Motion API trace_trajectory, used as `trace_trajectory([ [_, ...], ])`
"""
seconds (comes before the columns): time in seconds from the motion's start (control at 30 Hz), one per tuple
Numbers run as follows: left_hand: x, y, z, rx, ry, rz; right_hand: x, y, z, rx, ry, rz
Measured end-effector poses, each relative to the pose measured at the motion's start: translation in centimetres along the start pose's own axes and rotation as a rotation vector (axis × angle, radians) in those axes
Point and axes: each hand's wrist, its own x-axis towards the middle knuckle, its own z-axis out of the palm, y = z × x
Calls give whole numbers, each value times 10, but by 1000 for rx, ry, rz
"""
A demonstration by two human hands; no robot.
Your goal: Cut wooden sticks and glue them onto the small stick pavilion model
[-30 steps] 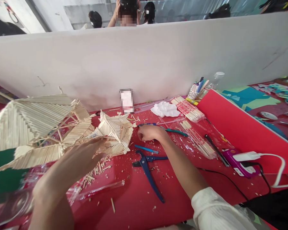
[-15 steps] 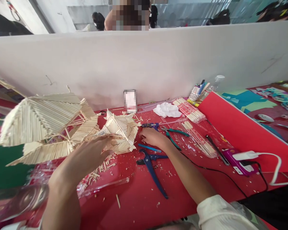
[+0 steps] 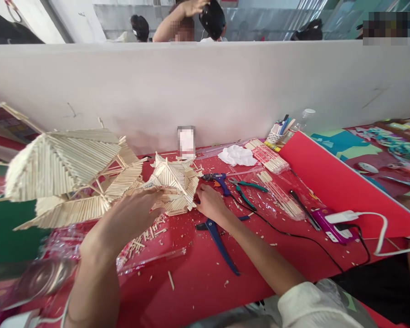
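A small star-shaped roof model of wooden sticks (image 3: 176, 175) rests on the red table between my two hands. My left hand (image 3: 133, 209) reaches over its left side, fingers against the sticks and thumb at the near edge; its fingertips are partly hidden. From the other side, my right hand (image 3: 208, 200) grips the model's right edge with bent fingers. A larger stick-built roof model (image 3: 64, 164) stands to the left, close by my left hand. Under my right forearm lies a blue-handled cutter (image 3: 220, 246). Beyond that hand are a blue glue gun (image 3: 218, 180) and green-handled pliers (image 3: 248, 189).
Cut stick pieces (image 3: 140, 241) litter the table. Packs of sticks (image 3: 268, 155), crumpled white tissue (image 3: 237, 156) and a purple power strip (image 3: 333, 225) with cables lie to the right. A red board (image 3: 345, 187) leans there. A white partition (image 3: 225, 86) runs along the back.
My right hand has moved slightly left and down onto the small model's right edge. The light-blue stick near it is now hidden. My left hand stays at the model's left side.
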Motion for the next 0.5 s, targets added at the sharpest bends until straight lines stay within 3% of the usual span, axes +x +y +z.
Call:
trace_trajectory([
  [0.5,0,-1,4,16,40,-11,0,-2,4,-17,9,15],
])
